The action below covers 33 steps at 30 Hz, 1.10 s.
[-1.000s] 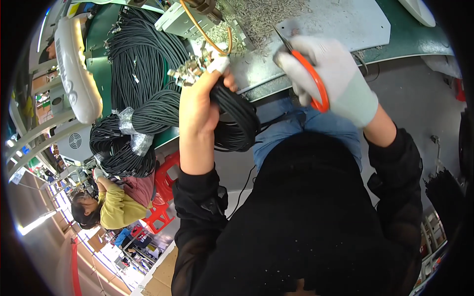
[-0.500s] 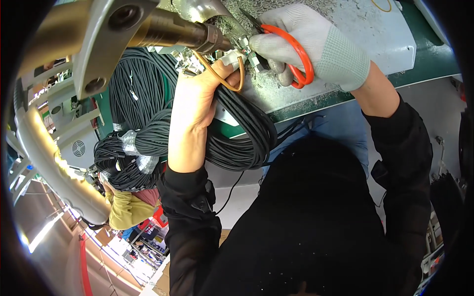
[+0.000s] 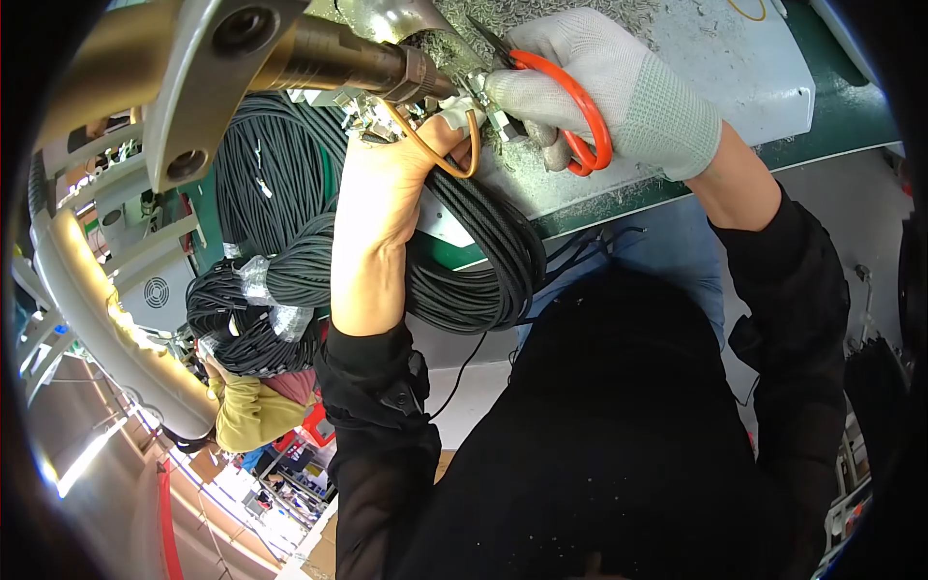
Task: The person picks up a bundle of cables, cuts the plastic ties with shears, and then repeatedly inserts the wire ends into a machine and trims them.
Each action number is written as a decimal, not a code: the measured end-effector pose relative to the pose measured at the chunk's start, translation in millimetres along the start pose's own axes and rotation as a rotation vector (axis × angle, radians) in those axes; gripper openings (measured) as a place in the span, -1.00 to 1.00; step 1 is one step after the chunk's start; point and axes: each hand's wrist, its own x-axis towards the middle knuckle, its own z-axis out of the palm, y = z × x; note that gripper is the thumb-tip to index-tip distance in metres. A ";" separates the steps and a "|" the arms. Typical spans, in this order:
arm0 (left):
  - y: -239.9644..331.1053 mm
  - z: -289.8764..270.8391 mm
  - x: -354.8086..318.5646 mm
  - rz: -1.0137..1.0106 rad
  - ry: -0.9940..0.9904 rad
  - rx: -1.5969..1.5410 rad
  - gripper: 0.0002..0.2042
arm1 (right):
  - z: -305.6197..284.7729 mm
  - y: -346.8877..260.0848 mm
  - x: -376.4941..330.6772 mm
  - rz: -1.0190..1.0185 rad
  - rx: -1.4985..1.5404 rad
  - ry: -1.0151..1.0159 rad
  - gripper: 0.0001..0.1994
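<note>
Left hand [image 3: 391, 159], bare with white covering at the thumb tip, closed around the connector end of a thick coil of black round cables [image 3: 474, 290]. Coil hangs below the hand at the table's [image 3: 822, 140] green front edge. Right hand [image 3: 580, 87], in a white knit glove, grips red-handled scissors [image 3: 592, 108], dark blades pointing up and left; its fingertips meet a small silver metal connector [image 3: 500, 123] just beside the left thumb. Cannot tell whether the blades are apart. A curved orange-brown tube [image 3: 425, 150] passes in front of the left fingers. Silvery metal clippings [image 3: 619, 14] scattered over a pale grey plate [image 3: 715, 77]. Left: larger heap of black cables [image 3: 275, 169].
</note>
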 end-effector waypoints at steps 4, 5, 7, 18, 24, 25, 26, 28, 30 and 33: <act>-0.6 0.3 0.3 0.042 0.000 0.027 -0.81 | 2.8 -3.4 -0.6 0.118 0.084 -0.008 -0.63; -1.4 -0.7 0.5 0.054 -0.007 0.042 -0.81 | 3.6 -3.9 -1.0 0.168 0.129 -0.015 -0.63; -2.3 -2.4 1.1 0.079 -0.022 0.071 -0.80 | 3.2 -1.7 -1.4 0.122 0.107 -0.021 -0.63; -4.3 -7.6 2.1 0.105 -0.045 0.081 -0.74 | 2.6 4.5 0.5 -0.029 0.164 -0.061 -0.65; -4.6 -5.3 2.9 0.130 -0.045 0.091 -0.75 | 2.6 -1.4 -0.6 0.146 0.198 -0.050 -0.67; -4.1 -5.6 3.2 0.121 -0.055 0.103 -0.76 | 1.8 -2.8 -1.5 0.159 0.191 -0.045 -0.67; -3.2 -5.7 3.6 0.113 -0.066 0.116 -0.77 | 1.4 -3.6 -2.5 0.158 0.188 -0.041 -0.67; -0.6 -3.9 1.3 0.113 -0.075 0.130 -0.78 | 3.7 -3.3 -3.4 0.145 0.218 -0.017 -0.68; 2.1 2.6 -10.1 0.043 -0.030 -0.031 -0.80 | 2.3 -3.3 -8.3 0.133 0.226 0.000 -0.68; -3.0 4.9 -40.2 0.048 -0.013 -0.217 -0.81 | -10.4 4.3 -40.0 0.022 0.046 0.033 -0.76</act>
